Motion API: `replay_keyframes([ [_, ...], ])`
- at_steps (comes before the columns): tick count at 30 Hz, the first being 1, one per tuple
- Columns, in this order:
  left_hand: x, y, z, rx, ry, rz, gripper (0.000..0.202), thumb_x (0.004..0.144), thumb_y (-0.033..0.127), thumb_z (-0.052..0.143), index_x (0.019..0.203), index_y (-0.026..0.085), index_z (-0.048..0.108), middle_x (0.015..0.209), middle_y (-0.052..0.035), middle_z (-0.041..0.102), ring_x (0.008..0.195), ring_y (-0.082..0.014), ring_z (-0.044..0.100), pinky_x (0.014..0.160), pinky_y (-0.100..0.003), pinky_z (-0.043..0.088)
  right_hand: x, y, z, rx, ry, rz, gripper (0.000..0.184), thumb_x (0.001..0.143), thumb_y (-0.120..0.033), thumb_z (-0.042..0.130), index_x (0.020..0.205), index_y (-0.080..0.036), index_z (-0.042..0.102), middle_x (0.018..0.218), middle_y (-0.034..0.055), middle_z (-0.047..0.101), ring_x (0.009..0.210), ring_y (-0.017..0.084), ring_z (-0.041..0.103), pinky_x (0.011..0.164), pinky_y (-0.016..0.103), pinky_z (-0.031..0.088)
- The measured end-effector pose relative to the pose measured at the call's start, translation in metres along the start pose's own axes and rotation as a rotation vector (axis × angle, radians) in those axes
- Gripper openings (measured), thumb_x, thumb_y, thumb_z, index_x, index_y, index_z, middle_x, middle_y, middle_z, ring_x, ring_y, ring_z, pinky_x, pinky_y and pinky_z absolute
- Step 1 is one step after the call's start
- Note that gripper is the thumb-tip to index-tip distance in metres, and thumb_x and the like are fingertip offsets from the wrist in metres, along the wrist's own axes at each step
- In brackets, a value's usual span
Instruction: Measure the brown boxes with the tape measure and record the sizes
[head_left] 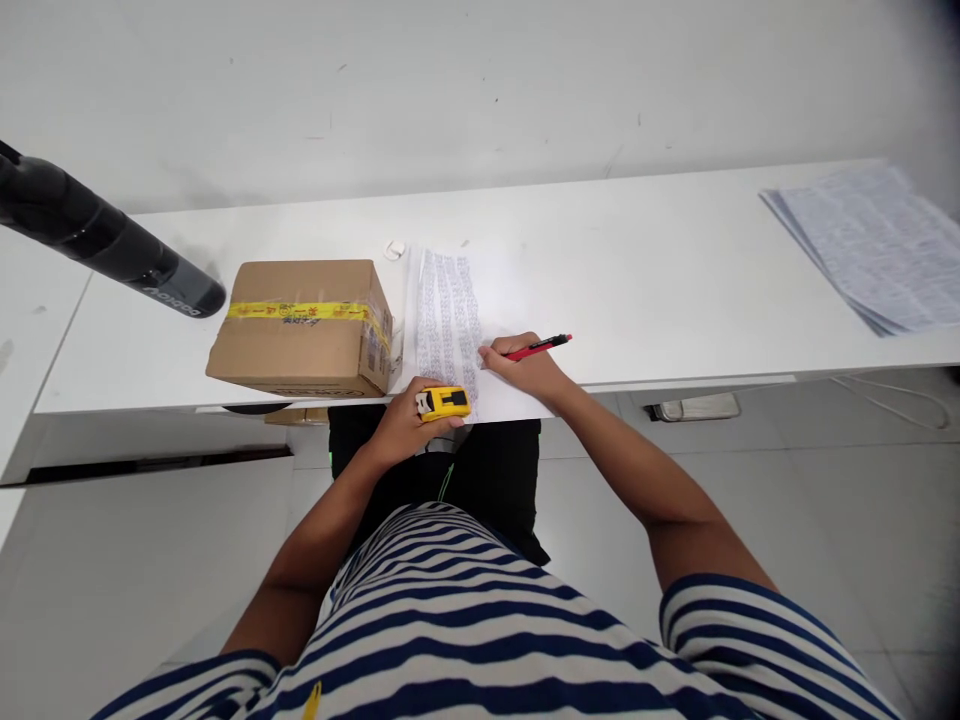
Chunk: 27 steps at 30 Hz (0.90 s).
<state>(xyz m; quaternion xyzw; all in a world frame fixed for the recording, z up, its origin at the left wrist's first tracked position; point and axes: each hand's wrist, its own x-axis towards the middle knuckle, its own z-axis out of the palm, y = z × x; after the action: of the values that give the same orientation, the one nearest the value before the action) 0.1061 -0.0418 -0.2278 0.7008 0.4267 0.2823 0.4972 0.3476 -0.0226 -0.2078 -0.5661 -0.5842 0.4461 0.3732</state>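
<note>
My left hand (405, 425) is wrapped round a yellow and black tape measure (448, 402) at the desk's front edge, over the lower end of a written sheet of paper (448, 310). Dense handwriting fills the sheet in columns. My right hand (529, 368) grips a red and black pen (541, 347) and rests on the paper's right side. The pen's tip is hidden by my fingers. Just left of the paper sits a closed cardboard box (296, 350) with yellow tape across its top.
A tall black bottle (112, 240) stands at the left of the white desk (637, 280). Stacked written papers (870, 250) lie at the far right. A small white piece (394, 249) is behind the sheet. Below, a cable (892, 400) and a flat case (694, 407) lie on the floor.
</note>
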Motion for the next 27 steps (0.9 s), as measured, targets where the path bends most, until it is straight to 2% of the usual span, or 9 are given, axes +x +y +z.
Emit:
replay_keyframes([
  [4, -0.0006, 0.0004, 0.0006, 0.022, 0.004, 0.012, 0.052, 0.073, 0.047, 0.081, 0.112, 0.020, 0.058, 0.102, -0.0046, 0.073, 0.088, -0.0170, 0.069, 0.080, -0.031, 0.056, -0.0005, -0.0021, -0.0008, 0.009, 0.004, 0.011, 0.047, 0.086, -0.041, 0.063, 0.050, -0.022, 0.039, 0.060, 0.0004, 0.053, 0.063, 0.015, 0.049, 0.062, 0.032, 0.039],
  [8, -0.0010, 0.0005, 0.0011, 0.031, 0.016, 0.011, 0.053, 0.073, 0.047, 0.081, 0.112, 0.020, 0.058, 0.104, -0.0053, 0.073, 0.090, -0.0175, 0.069, 0.082, -0.032, 0.055, -0.0006, -0.0030, -0.0008, 0.001, 0.020, 0.013, 0.049, 0.085, -0.041, 0.064, 0.051, -0.023, 0.033, 0.056, -0.0016, 0.047, 0.060, 0.013, 0.044, 0.060, 0.032, 0.037],
  [11, -0.0008, 0.0007, 0.0011, 0.034, 0.011, 0.010, 0.053, 0.073, 0.047, 0.082, 0.112, 0.020, 0.058, 0.104, -0.0059, 0.073, 0.090, -0.0176, 0.069, 0.082, -0.032, 0.056, -0.0009, -0.0042, -0.0012, 0.003, -0.008, 0.008, 0.049, 0.085, -0.043, 0.063, 0.050, -0.022, 0.036, 0.058, -0.0007, 0.050, 0.061, 0.014, 0.046, 0.061, 0.032, 0.038],
  [14, -0.0007, 0.0009, 0.0009, 0.024, 0.013, 0.011, 0.052, 0.073, 0.047, 0.081, 0.112, 0.021, 0.058, 0.105, -0.0060, 0.073, 0.091, -0.0176, 0.070, 0.081, -0.032, 0.056, -0.0013, -0.0043, -0.0017, 0.001, -0.001, 0.000, 0.050, 0.085, -0.044, 0.062, 0.051, -0.023, 0.032, 0.058, -0.0007, 0.050, 0.062, 0.014, 0.047, 0.061, 0.032, 0.038],
  [19, -0.0005, 0.0012, 0.0014, 0.023, 0.017, 0.011, 0.052, 0.073, 0.046, 0.082, 0.111, 0.021, 0.058, 0.103, -0.0054, 0.073, 0.089, -0.0171, 0.070, 0.080, -0.031, 0.056, -0.0014, -0.0029, -0.0017, -0.027, 0.045, -0.002, 0.051, 0.085, -0.045, 0.061, 0.052, -0.024, 0.028, 0.056, -0.0024, 0.042, 0.058, 0.013, 0.039, 0.057, 0.032, 0.033],
  [23, -0.0003, 0.0003, 0.0025, 0.030, 0.038, 0.021, 0.051, 0.073, 0.048, 0.081, 0.110, 0.020, 0.059, 0.102, -0.0047, 0.073, 0.089, -0.0168, 0.069, 0.080, -0.031, 0.055, -0.0015, -0.0031, -0.0018, -0.027, 0.004, -0.023, 0.054, 0.085, -0.048, 0.063, 0.052, -0.024, 0.026, 0.056, -0.0030, 0.039, 0.057, 0.012, 0.036, 0.057, 0.031, 0.033],
  [27, -0.0005, -0.0010, 0.0030, 0.031, 0.041, 0.029, 0.052, 0.073, 0.048, 0.081, 0.110, 0.020, 0.059, 0.102, -0.0047, 0.073, 0.089, -0.0166, 0.069, 0.080, -0.031, 0.055, -0.0024, -0.0030, -0.0018, -0.016, 0.029, -0.016, 0.055, 0.084, -0.048, 0.063, 0.053, -0.024, 0.024, 0.055, -0.0044, 0.033, 0.056, 0.011, 0.032, 0.056, 0.031, 0.031],
])
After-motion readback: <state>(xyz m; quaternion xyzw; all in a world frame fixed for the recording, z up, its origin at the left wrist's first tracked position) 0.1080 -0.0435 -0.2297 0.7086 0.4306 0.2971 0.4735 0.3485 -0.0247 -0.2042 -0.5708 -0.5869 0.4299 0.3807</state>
